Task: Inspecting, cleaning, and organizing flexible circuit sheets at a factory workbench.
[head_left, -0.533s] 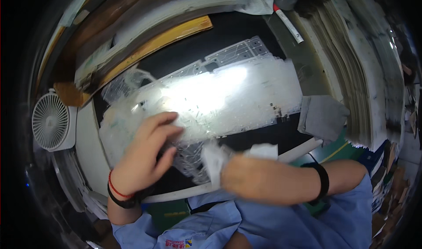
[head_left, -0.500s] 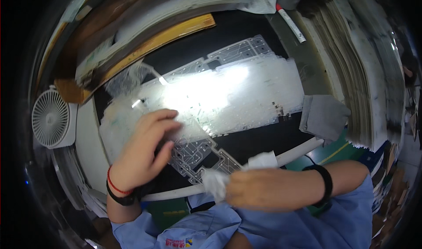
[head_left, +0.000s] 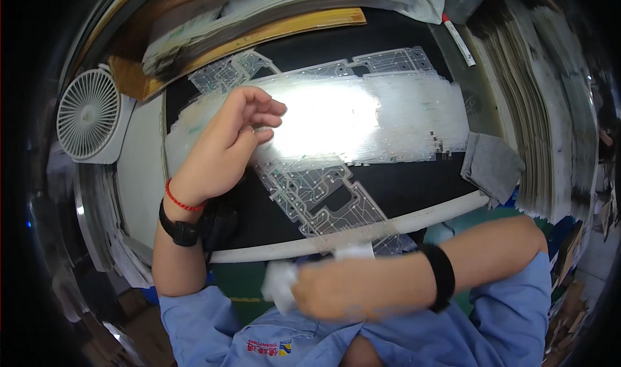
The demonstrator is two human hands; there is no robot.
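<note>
My left hand [head_left: 236, 134] is raised over the left part of a pile of clear film sheets [head_left: 414, 111], its fingers loosely curled and apart, with nothing seen in them. Low in front of my body, my right hand [head_left: 346, 289] is closed on a crumpled white wipe [head_left: 281, 288]; motion blurs both. One clear printed circuit film [head_left: 323, 202] slants out from the pile, across the white table edge. Its lower end passes behind my right hand, where a second white patch [head_left: 354, 251] shows. Other circuit films [head_left: 401, 61] stick out beyond the pile's far side.
A black mat [head_left: 420, 182] lies under the films. To the left stands a white fan [head_left: 88, 114]. Paper stacks [head_left: 543, 108] line the right side, near a grey folded cloth [head_left: 493, 166] and a red-capped marker [head_left: 459, 40]. A yellow board [head_left: 284, 35] bounds the back.
My left hand has lifted and moved away from me over the pile. My right hand has shifted left and nearer my body with the wipe. The view has shifted too.
</note>
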